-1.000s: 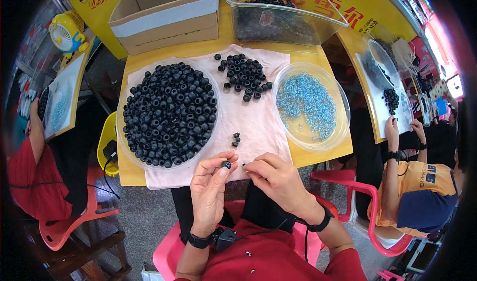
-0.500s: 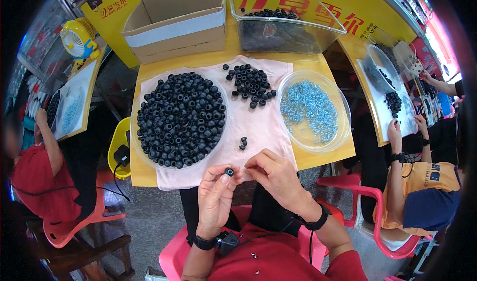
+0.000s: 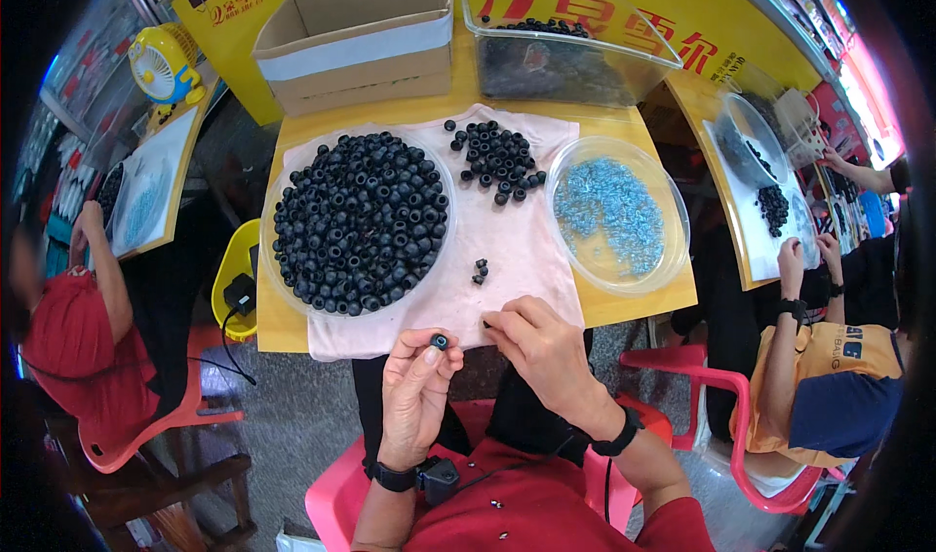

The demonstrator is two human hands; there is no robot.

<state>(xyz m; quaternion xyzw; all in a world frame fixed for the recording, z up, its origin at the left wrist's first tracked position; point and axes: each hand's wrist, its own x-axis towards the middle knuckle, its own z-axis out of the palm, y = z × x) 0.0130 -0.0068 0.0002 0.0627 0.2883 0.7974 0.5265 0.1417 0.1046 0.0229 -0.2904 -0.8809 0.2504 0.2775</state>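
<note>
My left hand [image 3: 414, 391] pinches a round black bead [image 3: 440, 341] between thumb and fingertips, its hole facing up with a pale ring inside. Just to the right, my right hand [image 3: 554, 367] is closed in a pinch near the cloth's front edge. A tiny dark bit shows at its fingertips, too small to name. Ahead of the hands a few small black pieces [image 3: 480, 272] lie on the pink cloth [image 3: 429, 334]. A round clear tray of black beads [image 3: 361, 220] stands at the left. Farther off is a loose heap of such beads [image 3: 502, 157].
At the right stands a round clear tray [image 3: 643, 281] with small light-blue pieces. A cardboard box [image 3: 361, 69] and a clear bin [image 3: 556, 69] of black beads line the back. Co-workers sit at tables on both sides. A yellow bucket [image 3: 230, 284] stands left of the table.
My hands have moved apart: the left slightly left with the bead, the right slightly lower and away from it. The view has shifted a little.
</note>
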